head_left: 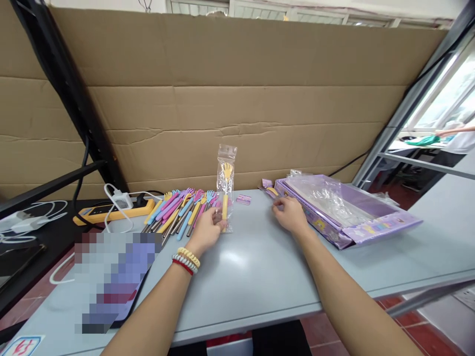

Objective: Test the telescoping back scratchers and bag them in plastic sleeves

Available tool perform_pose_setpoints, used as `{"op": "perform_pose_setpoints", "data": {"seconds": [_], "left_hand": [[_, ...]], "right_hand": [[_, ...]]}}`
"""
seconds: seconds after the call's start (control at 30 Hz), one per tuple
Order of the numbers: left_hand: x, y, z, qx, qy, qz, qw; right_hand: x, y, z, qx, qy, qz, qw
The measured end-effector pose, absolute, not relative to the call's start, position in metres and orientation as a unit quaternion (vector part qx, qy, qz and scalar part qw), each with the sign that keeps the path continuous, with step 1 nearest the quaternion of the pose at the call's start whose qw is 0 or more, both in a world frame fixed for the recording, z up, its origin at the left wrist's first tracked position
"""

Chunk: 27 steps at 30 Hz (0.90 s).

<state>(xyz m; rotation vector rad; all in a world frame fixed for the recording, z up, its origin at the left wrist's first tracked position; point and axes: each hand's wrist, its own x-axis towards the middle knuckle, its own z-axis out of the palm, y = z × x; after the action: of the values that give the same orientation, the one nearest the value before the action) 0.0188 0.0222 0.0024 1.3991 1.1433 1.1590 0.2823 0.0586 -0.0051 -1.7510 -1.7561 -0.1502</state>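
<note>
My left hand [208, 228], with bracelets on its wrist, grips the lower part of a clear plastic bag [226, 154]. Inside the bag a yellow fork-like piece [227, 173] stands upright. Left of it lies a pile of colorful-handled utensils [178, 212] in pink, purple, blue and yellow. My right hand [289, 213] has its fingers curled at the left edge of a purple box [322, 228], close to a small purple packet [267, 187]; its fingertips are partly hidden. Clear plastic bags [330, 198] lie in the box. A small purple card [243, 199] lies between my hands.
A yellow power strip [115, 211] with white cables lies at the left, behind a partly blurred phone [128, 282]. A cardboard wall [237, 104] rises behind the table [241, 291]. Metal posts flank both sides. Another person's arm shows at far right.
</note>
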Motion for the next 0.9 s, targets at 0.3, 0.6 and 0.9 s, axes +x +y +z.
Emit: {"op": "perform_pose_setpoints", "data": {"seconds": [0.3, 0.6, 0.9], "left_hand": [[0.013, 0.025, -0.004, 0.58, 0.476, 0.491, 0.442], [0.01, 0.026, -0.003, 0.572, 0.487, 0.504, 0.426], [0.009, 0.025, 0.001, 0.568, 0.49, 0.502, 0.43]], "right_hand": [[0.284, 0.059, -0.004, -0.67, -0.667, -0.046, 0.323], [0.283, 0.058, -0.005, -0.659, -0.672, -0.035, 0.337], [0.283, 0.058, -0.004, -0.669, -0.671, -0.036, 0.318]]}}
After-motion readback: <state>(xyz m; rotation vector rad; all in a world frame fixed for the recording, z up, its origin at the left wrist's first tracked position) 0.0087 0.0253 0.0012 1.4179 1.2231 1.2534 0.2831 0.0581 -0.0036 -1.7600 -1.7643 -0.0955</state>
